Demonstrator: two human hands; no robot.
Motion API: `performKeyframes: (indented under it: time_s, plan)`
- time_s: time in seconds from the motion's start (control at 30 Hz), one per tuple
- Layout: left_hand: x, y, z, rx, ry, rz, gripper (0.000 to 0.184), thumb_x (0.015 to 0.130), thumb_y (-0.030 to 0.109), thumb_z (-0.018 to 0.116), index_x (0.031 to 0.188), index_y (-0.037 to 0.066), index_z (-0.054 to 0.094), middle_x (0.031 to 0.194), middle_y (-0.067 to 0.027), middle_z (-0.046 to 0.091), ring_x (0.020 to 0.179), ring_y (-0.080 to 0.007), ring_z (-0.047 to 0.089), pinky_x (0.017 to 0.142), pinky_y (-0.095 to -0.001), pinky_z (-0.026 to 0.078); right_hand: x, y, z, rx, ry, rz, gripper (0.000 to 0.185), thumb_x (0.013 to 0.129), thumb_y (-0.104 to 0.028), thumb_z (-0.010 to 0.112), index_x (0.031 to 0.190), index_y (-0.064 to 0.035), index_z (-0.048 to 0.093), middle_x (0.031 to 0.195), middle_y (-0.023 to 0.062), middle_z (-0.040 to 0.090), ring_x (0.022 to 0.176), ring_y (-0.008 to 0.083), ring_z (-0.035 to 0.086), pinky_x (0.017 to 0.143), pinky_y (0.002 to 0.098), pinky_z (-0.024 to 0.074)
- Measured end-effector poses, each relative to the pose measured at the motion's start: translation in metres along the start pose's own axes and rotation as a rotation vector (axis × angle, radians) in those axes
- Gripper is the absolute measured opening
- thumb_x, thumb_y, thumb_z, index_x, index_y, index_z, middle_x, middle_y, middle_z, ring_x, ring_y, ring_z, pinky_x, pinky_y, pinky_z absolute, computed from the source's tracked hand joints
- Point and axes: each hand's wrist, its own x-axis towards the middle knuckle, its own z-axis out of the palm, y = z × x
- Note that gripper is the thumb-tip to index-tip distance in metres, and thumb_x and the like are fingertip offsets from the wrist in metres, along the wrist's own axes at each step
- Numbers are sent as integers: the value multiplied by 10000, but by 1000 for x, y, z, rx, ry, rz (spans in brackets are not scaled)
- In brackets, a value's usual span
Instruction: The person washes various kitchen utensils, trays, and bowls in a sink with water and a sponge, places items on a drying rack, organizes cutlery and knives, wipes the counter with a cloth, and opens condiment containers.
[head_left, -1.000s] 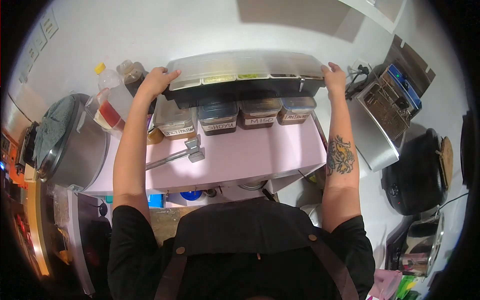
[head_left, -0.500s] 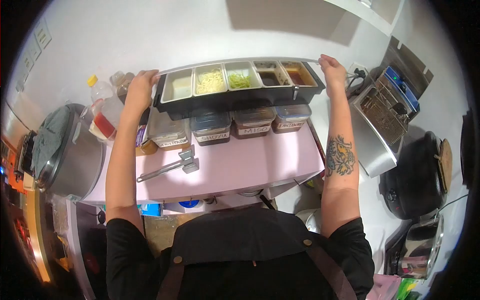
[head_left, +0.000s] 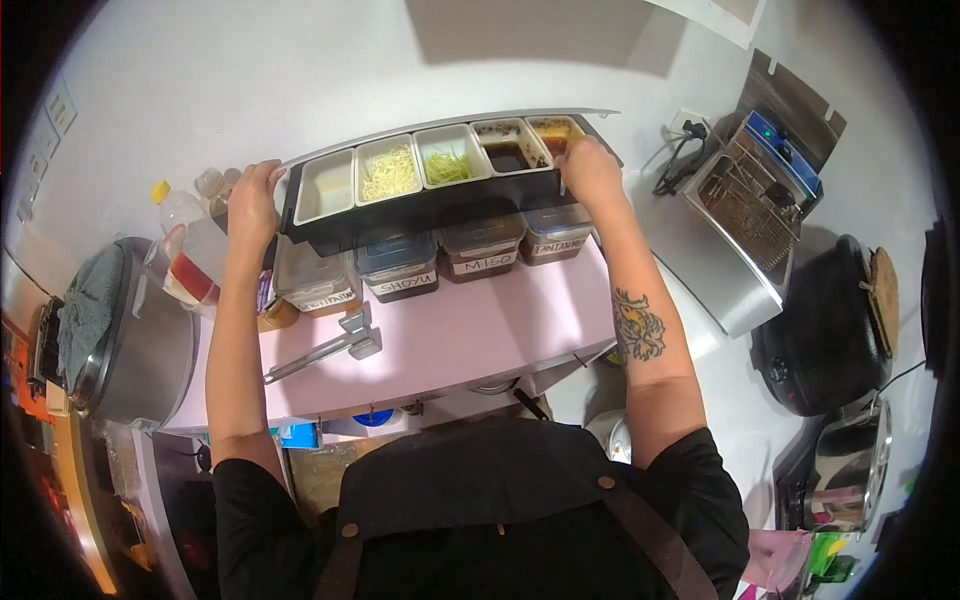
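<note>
A black condiment holder (head_left: pixel 430 208) with white compartments rests above labelled tubs, its clear lid (head_left: pixel 450 123) swung up at the back. Shredded pale food (head_left: pixel 390 172) and green slivers (head_left: pixel 447 166) fill two compartments; dark liquid (head_left: pixel 507 156) lies in another. My left hand (head_left: pixel 253 205) is at the lid's left end, fingers closed, what they grip hard to make out. Over the rightmost compartment, my right hand (head_left: pixel 590 172) has its fingers closed at something small by the holder's front edge. Tubs marked SHOYU (head_left: pixel 398 266) and MISO (head_left: pixel 481 248) sit below.
Metal tongs (head_left: pixel 325 348) lie on the pink counter (head_left: pixel 450 335). At the left are a large cooker (head_left: pixel 150 340), a yellow-capped bottle (head_left: pixel 190 225) and a red squeeze bottle (head_left: pixel 192 277). A fryer (head_left: pixel 740 240) and a black pot (head_left: pixel 825 330) are at the right.
The lid has swung up and back, uncovering the compartments. My right hand has left the lid's right end and moved left and down to the rightmost compartment. The view has shifted.
</note>
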Motion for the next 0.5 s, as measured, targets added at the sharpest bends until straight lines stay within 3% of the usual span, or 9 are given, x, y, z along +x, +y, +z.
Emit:
performKeyframes:
  time_s: [0.13,0.2,0.33,0.43,0.5]
  plan:
    - [-1,0,-1,3,6,-4,191,826,161,493,917,20,584,851,-183,566,795,-357,539,683,-400,424,-5,-8,-15,-89,-53,83,233,735,-203,575,846,-3,617,943,202,572,846,333,583,743,406,471]
    - [-1,-1,0,7,9,-7,193,826,166,493,915,22,586,852,-182,567,795,-357,540,683,-400,424,3,-4,-18,-62,-193,140,241,708,-172,576,875,-2,609,947,205,584,876,329,580,753,400,470]
    - [0,-1,0,1,-1,-36,196,825,178,497,909,26,588,852,-179,566,796,-356,539,684,-399,424,9,6,-24,-94,-187,225,268,674,-175,596,874,4,607,958,200,589,893,329,577,762,390,470]
    - [0,-1,1,-8,3,-39,199,825,181,499,911,26,587,852,-178,566,796,-355,539,685,-399,423,14,21,-27,-64,-150,289,268,662,-184,604,818,35,607,873,184,614,821,334,596,755,377,475]
    - [0,0,1,-19,2,-35,201,825,182,499,912,24,586,853,-178,566,798,-355,540,686,-398,423,20,37,-27,137,-251,338,251,655,-169,608,743,66,599,703,176,618,648,291,617,632,348,505]
